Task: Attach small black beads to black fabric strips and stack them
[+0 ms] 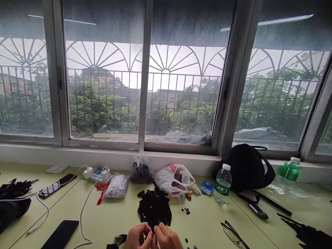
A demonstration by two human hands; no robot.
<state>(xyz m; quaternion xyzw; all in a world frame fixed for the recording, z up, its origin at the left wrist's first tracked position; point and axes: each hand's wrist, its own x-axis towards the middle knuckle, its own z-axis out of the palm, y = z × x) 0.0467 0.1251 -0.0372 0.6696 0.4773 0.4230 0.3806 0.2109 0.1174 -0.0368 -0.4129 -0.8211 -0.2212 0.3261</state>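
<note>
My left hand (138, 237) and my right hand (168, 238) meet at the bottom centre, fingertips drawn together in a pinch. Whatever lies between those fingers is too small and covered to make out. Just beyond them is a pile of flat black pieces (154, 206), fabric-like with jagged edges. To the right of the pile sit several small dark round pieces (186, 210), with a few more near my right hand. A loose black strip (119, 239) lies left of my left hand.
A black phone (61, 235), white cable (82, 211) and power strip (100, 175) are on the left. Behind the pile stand plastic bags (171, 181). Rightward are a water bottle (222, 186), eyeglasses (230, 233), a black bag (246, 169) and more black pieces (311, 235).
</note>
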